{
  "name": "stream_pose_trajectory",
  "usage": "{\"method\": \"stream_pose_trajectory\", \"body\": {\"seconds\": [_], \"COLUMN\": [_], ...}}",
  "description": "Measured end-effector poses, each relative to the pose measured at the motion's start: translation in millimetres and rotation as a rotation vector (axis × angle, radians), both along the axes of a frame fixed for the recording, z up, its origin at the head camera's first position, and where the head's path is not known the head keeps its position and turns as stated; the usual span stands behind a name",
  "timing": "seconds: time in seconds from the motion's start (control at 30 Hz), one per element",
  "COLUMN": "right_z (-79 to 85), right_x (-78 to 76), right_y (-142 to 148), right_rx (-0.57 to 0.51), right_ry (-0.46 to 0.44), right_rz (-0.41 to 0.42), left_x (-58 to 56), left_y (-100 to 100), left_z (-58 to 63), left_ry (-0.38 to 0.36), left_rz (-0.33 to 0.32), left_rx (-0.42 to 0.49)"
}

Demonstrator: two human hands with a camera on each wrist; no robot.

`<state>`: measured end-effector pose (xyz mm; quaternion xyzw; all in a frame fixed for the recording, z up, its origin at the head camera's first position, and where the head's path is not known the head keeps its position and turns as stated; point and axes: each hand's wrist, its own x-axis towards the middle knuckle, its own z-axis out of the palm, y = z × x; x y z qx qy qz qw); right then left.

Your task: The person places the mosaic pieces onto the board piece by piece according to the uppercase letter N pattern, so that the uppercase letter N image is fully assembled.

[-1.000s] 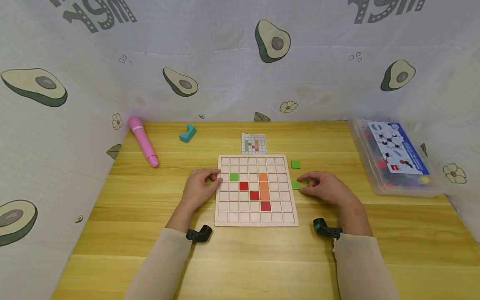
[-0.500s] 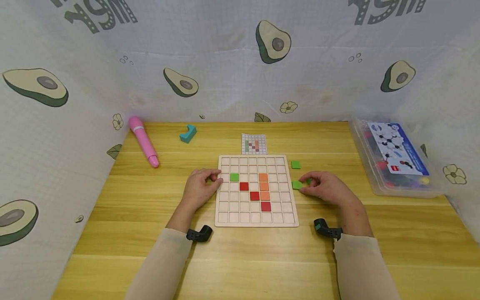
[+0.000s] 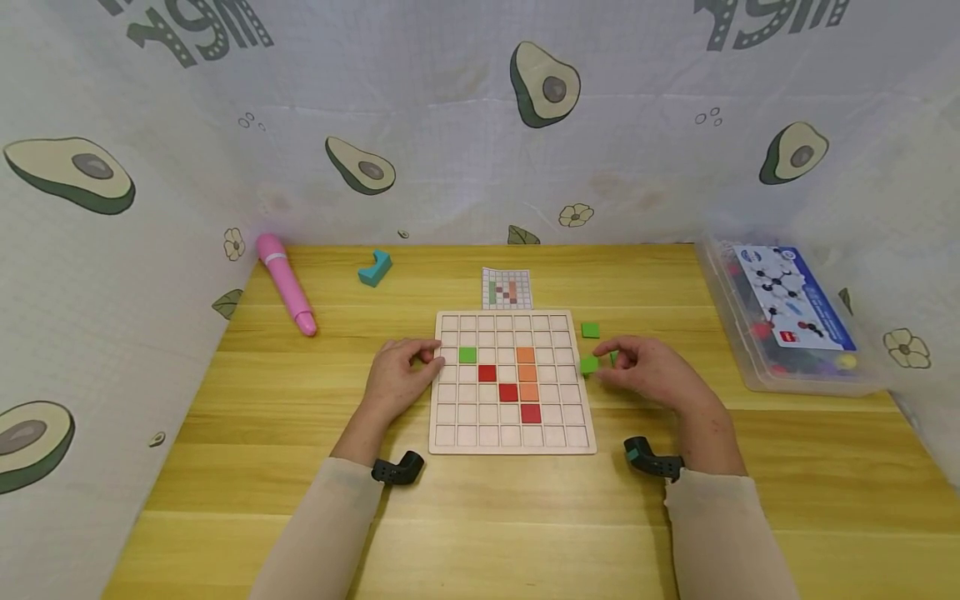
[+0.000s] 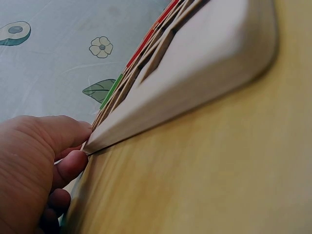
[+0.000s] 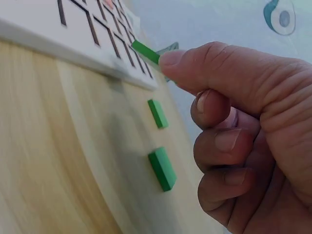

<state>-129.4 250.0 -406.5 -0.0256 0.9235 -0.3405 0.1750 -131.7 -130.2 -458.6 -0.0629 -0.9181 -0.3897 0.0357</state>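
A square wooden grid board (image 3: 477,436) lies on the table, with one green, several red and several orange tiles in its cells. My left hand (image 3: 399,377) holds the board's left edge with thumb and forefinger; the left wrist view shows the fingertips (image 4: 84,130) at the rim. Just off the board's right edge, my right hand (image 3: 651,375) pinches a green square tile (image 3: 588,365). In the right wrist view, that tile (image 5: 145,51) is raised and tilted, its far side hidden. Two more green tiles, a smaller-looking one (image 5: 157,114) and a nearer one (image 5: 162,168), lie on the table below.
A small printed pattern card (image 3: 506,289) touches the board's far edge. Further left are a teal curved block (image 3: 376,268) and a pink microphone-shaped stick (image 3: 287,283). A clear plastic box (image 3: 795,317) with a molecule label stands at the right, before a patterned cloth wall.
My right hand has lifted the green tile slightly and shifted it a little towards the board. The left hand has stayed at the board's edge.
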Motion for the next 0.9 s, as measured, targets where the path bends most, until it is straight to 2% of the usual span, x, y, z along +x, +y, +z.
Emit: {"method": "stream_pose_trajectory", "body": {"seconds": [0.27,0.6,0.9], "right_z": [6.6,2.7,-0.4], "right_x": [0.9,-3.8,-4.6], "right_y": [-18.5,-48.5,-82.3], "right_rx": [-0.044,-0.126,-0.153], "right_ry": [0.043,0.101,0.115], "right_rz": [0.014,0.076,0.118], "left_x": [0.3,0.1,-0.7], "left_y": [0.1,-0.3,-0.3], "left_z": [-0.2,-0.3,-1.0], "left_ry": [0.004,-0.005,-0.004], "left_rz": [0.003,0.003,0.0], "left_rx": [-0.002,-0.005,-0.004]}}
